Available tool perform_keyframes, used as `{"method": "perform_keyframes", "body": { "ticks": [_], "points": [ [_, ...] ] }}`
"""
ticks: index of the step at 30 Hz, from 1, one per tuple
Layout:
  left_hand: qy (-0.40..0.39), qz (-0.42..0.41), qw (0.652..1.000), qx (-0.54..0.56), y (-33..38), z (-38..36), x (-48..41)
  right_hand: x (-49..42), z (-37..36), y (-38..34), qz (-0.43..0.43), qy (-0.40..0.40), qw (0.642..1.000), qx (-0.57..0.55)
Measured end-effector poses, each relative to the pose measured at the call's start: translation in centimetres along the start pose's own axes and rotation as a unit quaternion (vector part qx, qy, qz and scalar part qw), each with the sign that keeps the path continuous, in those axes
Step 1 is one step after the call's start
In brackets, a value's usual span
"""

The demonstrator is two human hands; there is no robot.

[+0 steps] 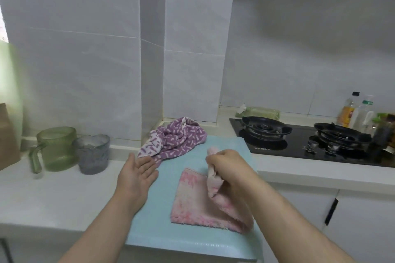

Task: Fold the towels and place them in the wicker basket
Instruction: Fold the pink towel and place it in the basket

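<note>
On the white counter point(53, 194), in the head view, a pale blue mat point(154, 230) lies at centre. A pink towel point(192, 205) rests on it, mostly flat. The right hand point(228, 162) has its fingers curled round one corner of that towel and holds it off the mat at about 1 o'clock from the towel's middle, so that side rises in a fold. The left hand point(136, 171) hangs at 10 o'clock from the pink towel, fingers straight and released, holding nothing. Its fingertips are just beside a crumpled purple patterned towel point(177, 139) (whether they touch it cannot be told), which sits at 12 o'clock on the mat's far edge. At 9 o'clock in the view stand a green cup point(56, 147) and a grey cup point(93, 153), close together. At 3 o'clock lies a black gas hob point(299, 141), with bottles point(352, 111) behind it.
</note>
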State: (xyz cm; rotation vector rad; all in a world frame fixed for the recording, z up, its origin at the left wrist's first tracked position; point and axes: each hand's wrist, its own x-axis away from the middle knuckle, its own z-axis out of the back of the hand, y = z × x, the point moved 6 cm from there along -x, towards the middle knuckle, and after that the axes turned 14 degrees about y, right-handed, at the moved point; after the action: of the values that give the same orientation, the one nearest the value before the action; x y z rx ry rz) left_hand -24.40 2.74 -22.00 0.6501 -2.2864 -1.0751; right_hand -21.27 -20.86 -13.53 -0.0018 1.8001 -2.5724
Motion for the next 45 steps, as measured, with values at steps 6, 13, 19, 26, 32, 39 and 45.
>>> {"method": "perform_keyframes", "body": {
  "ticks": [6,13,19,26,32,39,45],
  "points": [
    [0.002,-0.005,1.000,-0.016,0.0,-0.3,0.5,0.7,-5.8,0.7,0.079,0.002,0.989,0.123],
    [-0.014,-0.016,0.999,-0.044,0.0,-0.6,0.6,2.1,-7.1,1.2,0.104,-0.030,0.979,0.174],
    [-0.184,-0.215,0.888,-0.363,-0.5,0.1,5.4,4.8,1.7,3.5,0.267,0.013,0.951,0.158],
    [-0.260,-0.417,0.705,-0.512,-1.1,-1.0,9.7,5.4,4.9,8.3,0.336,0.006,0.918,0.211],
    [-0.220,-0.459,0.684,-0.523,-2.2,-0.9,10.6,5.1,4.9,8.5,0.361,0.070,0.906,0.211],
    [-0.213,-0.467,0.673,-0.532,-2.6,-0.2,11.1,4.6,5.6,9.3,0.321,0.065,0.925,0.191],
    [-0.213,-0.440,0.693,-0.530,-2.6,0.0,10.9,4.9,6.1,10.0,0.289,0.040,0.942,0.168]
  ]
}}
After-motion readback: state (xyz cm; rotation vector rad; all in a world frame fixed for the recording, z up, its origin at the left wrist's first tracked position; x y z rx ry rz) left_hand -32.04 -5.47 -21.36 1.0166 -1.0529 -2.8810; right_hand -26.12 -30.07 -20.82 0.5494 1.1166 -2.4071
